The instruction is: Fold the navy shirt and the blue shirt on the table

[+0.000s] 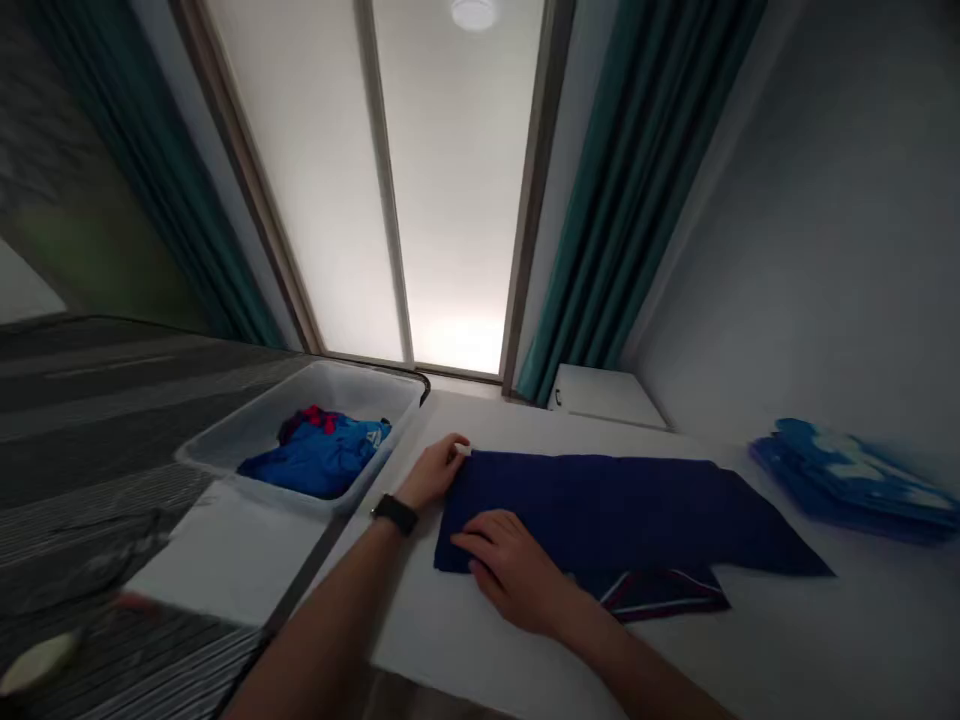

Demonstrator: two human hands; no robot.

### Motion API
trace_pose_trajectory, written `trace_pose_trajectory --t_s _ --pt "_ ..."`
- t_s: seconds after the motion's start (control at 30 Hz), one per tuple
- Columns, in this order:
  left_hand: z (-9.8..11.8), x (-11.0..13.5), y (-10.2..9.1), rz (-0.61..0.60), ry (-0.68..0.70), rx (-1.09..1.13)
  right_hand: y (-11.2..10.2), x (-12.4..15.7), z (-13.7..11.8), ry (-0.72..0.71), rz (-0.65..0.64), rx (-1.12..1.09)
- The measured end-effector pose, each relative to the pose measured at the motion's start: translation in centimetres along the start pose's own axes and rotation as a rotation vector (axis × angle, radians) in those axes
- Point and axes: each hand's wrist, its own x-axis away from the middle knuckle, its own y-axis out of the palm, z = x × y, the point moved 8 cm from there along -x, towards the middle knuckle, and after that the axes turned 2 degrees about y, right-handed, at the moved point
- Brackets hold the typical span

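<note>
A dark navy garment [622,510] lies flat and partly folded on the white table [825,640], with a striped hem showing at its near edge. My left hand [433,470], with a black watch on the wrist, pinches the garment's far left corner. Flat on the near left corner rests my right hand [514,575], its fingers stretched out and pressing the cloth down.
A translucent plastic bin [247,425] at the left holds crumpled blue and red clothes [319,455]. A stack of folded blue garments [855,480] lies at the right. A small white box [604,395] sits at the back by the teal curtains and window.
</note>
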Motion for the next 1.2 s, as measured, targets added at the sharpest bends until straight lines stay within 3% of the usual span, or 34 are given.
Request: trace_pose_trajectory --t_s 0.1,0.2,0.27,0.33,0.4,0.47,0.57,0.77,0.9,1.2 --pt "0.1 0.0 -1.0 0.088 0.005 -0.147 -2.2 0.0 2.3 0.072 0.037 0.041" --pt "3.0 0.8 -1.3 0.189 0.083 -0.332 -4.1 1.0 6.1 0.178 0.091 0.146" --pt "6.1 1.7 0.0 0.187 0.178 -0.398 -5.1 2.1 9.1 0.244 0.113 0.223" --pt "9.1 2.7 2.5 0.091 0.324 -0.419 -5.8 3.3 12.0 0.300 0.108 0.303" --pt "10.6 3.6 5.2 -0.010 0.390 -0.453 -6.4 4.7 14.8 0.377 0.077 0.372" --pt "10.4 4.0 7.1 -0.078 0.385 -0.495 -6.7 6.0 17.0 0.456 0.034 0.407" --pt "9.1 3.9 8.1 -0.111 0.350 -0.533 -6.8 7.5 19.0 0.543 -0.027 0.385" --pt "8.0 3.4 7.0 -0.184 0.365 -0.555 -6.1 9.6 19.3 0.736 -0.111 0.357" --pt "7.0 3.2 5.9 -0.237 0.417 -0.562 -6.1 10.5 18.2 0.774 -0.136 0.360" --pt "4.3 2.4 4.5 -0.280 0.431 -0.558 -8.9 14.7 20.2 0.912 -0.103 0.437"
